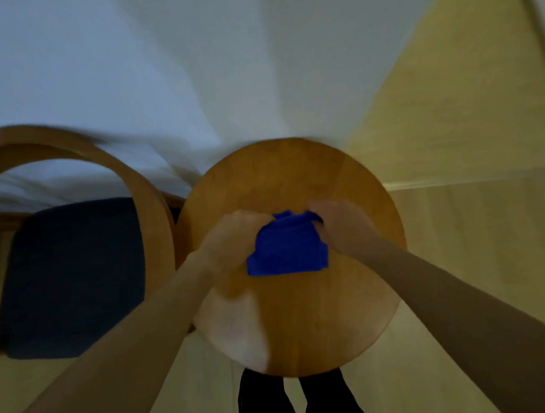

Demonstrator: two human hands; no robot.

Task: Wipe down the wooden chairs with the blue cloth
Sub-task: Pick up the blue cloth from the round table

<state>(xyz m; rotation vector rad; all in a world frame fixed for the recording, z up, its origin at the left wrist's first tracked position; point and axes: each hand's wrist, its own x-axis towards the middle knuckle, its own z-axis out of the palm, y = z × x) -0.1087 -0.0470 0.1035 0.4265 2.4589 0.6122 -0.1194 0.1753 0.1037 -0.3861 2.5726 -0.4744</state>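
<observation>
Item: cloth [286, 249], mid-seat on round stool [364, 297]. Left hand [234, 234] and right hand [340, 223] gripped its far corners. Step: seat wipe, seemingly; next needs pressure toward near edge.

A: How is the scene lit?

B: Dimly and softly. A pale glare patch is seen on the near-left of the round wooden seat [297, 303], and both forearms are left in shadow.

A: Is sharpness kept?

B: No. The curved wooden chair back [62, 152] is smeared by motion blur, and straight lines are bent by wide-angle distortion towards the edges.
</observation>
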